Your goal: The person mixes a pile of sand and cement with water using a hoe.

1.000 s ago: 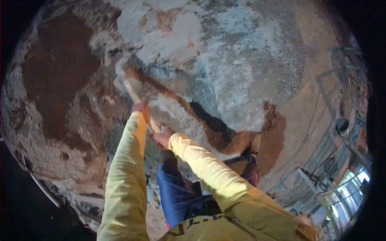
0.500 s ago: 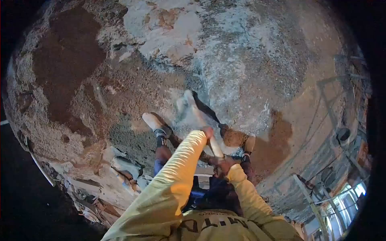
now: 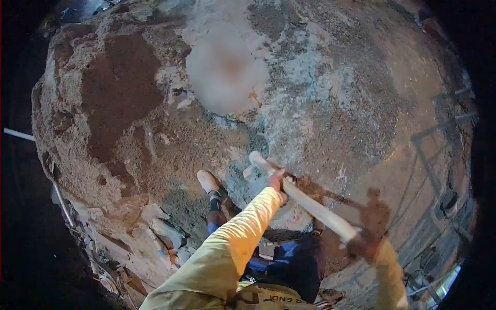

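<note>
The left hand (image 3: 278,181) is clenched around the pale tool handle (image 3: 315,206) near its far end, and the right hand (image 3: 363,246) is clenched around its near end; the handle runs diagonally above the ground (image 3: 330,103), its head too blurred to identify. Open surface extends ahead and to the right. The left edge is broken, with rubble (image 3: 160,227) just beside the shoe (image 3: 207,181).
</note>
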Motion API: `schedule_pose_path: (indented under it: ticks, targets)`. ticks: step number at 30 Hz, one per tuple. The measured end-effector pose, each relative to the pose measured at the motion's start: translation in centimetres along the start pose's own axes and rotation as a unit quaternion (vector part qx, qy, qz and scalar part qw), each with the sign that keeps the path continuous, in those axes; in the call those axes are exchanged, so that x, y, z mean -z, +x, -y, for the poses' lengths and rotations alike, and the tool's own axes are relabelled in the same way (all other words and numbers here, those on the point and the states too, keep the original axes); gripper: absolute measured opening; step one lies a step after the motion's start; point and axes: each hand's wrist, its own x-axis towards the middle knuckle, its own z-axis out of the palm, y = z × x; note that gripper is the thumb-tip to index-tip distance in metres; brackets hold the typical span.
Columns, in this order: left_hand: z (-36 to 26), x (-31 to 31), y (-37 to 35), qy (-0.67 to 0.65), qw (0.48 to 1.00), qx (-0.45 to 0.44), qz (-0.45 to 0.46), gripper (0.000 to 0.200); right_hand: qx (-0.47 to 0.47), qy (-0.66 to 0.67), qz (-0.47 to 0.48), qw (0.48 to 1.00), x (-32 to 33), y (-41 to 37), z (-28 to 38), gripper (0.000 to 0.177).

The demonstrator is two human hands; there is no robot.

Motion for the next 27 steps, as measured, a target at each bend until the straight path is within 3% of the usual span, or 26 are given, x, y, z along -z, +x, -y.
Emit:
schedule_pose_path:
  ticks: [1,3,4,5,8,10,12,13,14,15,16,17,18,19,20,22,23,24,26,27]
  targets:
    - [0.8,-0.8,1.2,-0.047,0.997,-0.013,0.066,0.018,-0.069,-0.076,-0.038,0.994,2.5,-2.5,-4.0,0.044]
    - [3.2,-5.2,-1.2,-0.058,0.959,0.122,0.251,0.019,-0.027,-0.192,-0.091,0.977,5.7,-6.8,-8.6,0.053]
    - [6.0,-7.9,-2.1,-0.04,0.985,0.052,0.161,0.02,-0.011,-0.249,-0.12,0.961,7.3,-8.9,-10.9,0.057]
    - [7.9,-10.2,-2.5,-0.022,0.984,0.073,0.16,0.021,-0.058,-0.23,-0.162,0.958,7.8,-10.1,-11.4,0.056]
    - [9.7,-14.0,-3.5,0.009,0.987,0.062,0.15,0.025,-0.069,-0.403,-0.269,0.872,9.1,-8.8,-13.8,0.052]
    - [7.8,-13.4,-3.5,-0.006,0.988,0.029,0.155,0.022,-0.04,-0.371,-0.312,0.873,8.0,-5.0,-14.0,0.054]
    - [0.9,-11.5,-5.0,-0.005,0.981,0.012,0.193,0.019,0.031,-0.351,-0.287,0.891,5.6,1.8,-16.3,0.053]
    - [-3.3,-11.0,-6.7,0.014,0.986,-0.046,0.163,0.017,-0.046,-0.413,-0.191,0.889,2.6,6.2,-13.6,0.052]
    - [-7.7,-10.6,-8.5,0.032,0.986,-0.101,0.131,0.015,-0.023,-0.43,-0.132,0.893,-0.9,10.0,-11.5,0.055]
    - [-12.3,-8.9,-7.8,0.076,0.974,-0.161,0.137,0.013,0.037,-0.448,-0.07,0.891,-5.1,13.7,-9.0,0.058]
    - [-17.5,-9.4,-11.7,0.069,0.976,-0.167,0.122,0.011,0.103,-0.464,-0.019,0.88,-9.3,17.0,-6.0,0.061]
    - [-22.8,-8.0,-11.0,0.103,0.953,-0.238,0.159,0.012,0.156,-0.463,0.001,0.873,-13.6,19.8,-2.2,0.064]
    - [-27.4,-7.9,-13.2,0.095,0.944,-0.26,0.182,0.013,0.22,-0.296,-0.004,0.929,-17.4,20.2,4.2,0.062]
    - [-31.7,-8.0,-15.1,0.148,0.9,-0.376,0.167,0.013,0.246,-0.298,-0.013,0.922,-21.0,22.9,7.5,0.051]
    - [-36.2,-8.4,-16.5,0.181,0.857,-0.469,0.119,0.014,0.265,-0.292,-0.002,0.919,-24.1,25.1,11.4,0.052]
    - [-44.0,-8.4,-17.3,0.223,0.769,-0.585,0.129,0.024,0.318,-0.172,0.007,0.932,-29.8,28.9,19.0,0.05]
    - [-46.3,-8.3,-17.7,0.285,0.72,-0.632,0.023,0.032,0.282,-0.151,0.015,0.947,-32.6,30.1,24.2,0.048]
    - [-48.5,-7.7,-17.0,0.317,0.694,-0.644,-0.061,0.045,0.337,-0.161,-0.041,0.927,-35.1,32.5,27.1,0.047]
    - [-53.2,-4.8,-12.0,0.424,0.539,-0.69,-0.233,0.057,0.396,-0.137,-0.051,0.907,-38.5,38.6,33.3,0.041]
    - [-53.8,-3.7,-10.3,0.466,0.559,-0.629,-0.274,0.061,0.36,-0.128,-0.062,0.922,-39.3,40.2,35.8,0.039]
